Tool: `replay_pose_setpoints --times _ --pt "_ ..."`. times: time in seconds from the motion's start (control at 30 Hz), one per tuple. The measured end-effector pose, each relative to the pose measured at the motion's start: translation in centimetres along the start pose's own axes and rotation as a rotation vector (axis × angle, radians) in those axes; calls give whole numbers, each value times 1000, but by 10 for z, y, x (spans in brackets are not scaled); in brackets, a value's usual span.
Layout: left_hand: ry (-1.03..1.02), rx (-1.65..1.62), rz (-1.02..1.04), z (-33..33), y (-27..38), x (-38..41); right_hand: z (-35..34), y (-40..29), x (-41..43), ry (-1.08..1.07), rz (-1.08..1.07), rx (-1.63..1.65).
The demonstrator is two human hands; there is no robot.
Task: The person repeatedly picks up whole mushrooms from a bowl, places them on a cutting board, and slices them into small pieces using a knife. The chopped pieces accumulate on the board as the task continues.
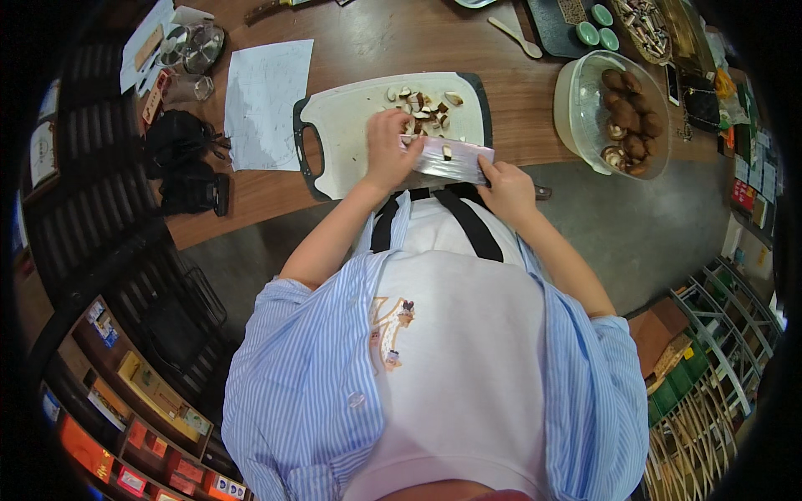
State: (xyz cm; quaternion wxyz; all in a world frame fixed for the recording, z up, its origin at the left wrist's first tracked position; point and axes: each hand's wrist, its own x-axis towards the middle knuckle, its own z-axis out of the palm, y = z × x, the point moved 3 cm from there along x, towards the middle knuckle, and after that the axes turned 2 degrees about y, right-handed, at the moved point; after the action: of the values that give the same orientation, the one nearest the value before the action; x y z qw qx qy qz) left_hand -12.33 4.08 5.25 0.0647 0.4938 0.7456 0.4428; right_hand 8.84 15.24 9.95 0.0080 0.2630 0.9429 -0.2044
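Note:
A white cutting board (341, 116) with dark ends lies at the table's front edge. Cut pieces of brown mushroom (421, 108) are scattered over its upper right part. My right hand (506, 186) grips a cleaver by its handle end, and the broad blade (454, 160) lies tilted over the board. A piece of mushroom (447, 152) clings to the blade. My left hand (390, 149) is at the blade's far end beside the mushroom pieces, fingers bent and thumb near the edge; whether it holds a piece is hidden.
A plastic tub (567, 113) of whole mushrooms stands right of the board. Behind are a wooden spoon (517, 37), a dark tray (551, 31) with green cups, and a knife handle (263, 12). Paper (266, 106), black bags (178, 144) and glassware (203, 47) lie to the left.

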Motion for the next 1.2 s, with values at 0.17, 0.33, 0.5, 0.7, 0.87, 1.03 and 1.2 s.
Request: replay_pose_setpoints --times 0.17,0.33,0.5,0.7,0.87,1.03,1.2 --pt "-171 416 -5 68 15 -3 1 3 4 41 -161 -11" --pt "-112 513 -164 67 -19 -1 -11 38 -12 58 -157 -77" --pt "25 581 -111 54 -15 6 -22 76 -46 120 -167 24" --pt "-15 115 158 83 78 86 -37 114 -79 108 -63 127" --pt "-500 -223 184 194 199 166 -33 138 -89 180 -34 202" --pt "-530 132 298 287 254 188 -44 144 -92 168 -29 255" --pt "-621 207 253 324 260 193 -46 155 -98 136 -13 310"
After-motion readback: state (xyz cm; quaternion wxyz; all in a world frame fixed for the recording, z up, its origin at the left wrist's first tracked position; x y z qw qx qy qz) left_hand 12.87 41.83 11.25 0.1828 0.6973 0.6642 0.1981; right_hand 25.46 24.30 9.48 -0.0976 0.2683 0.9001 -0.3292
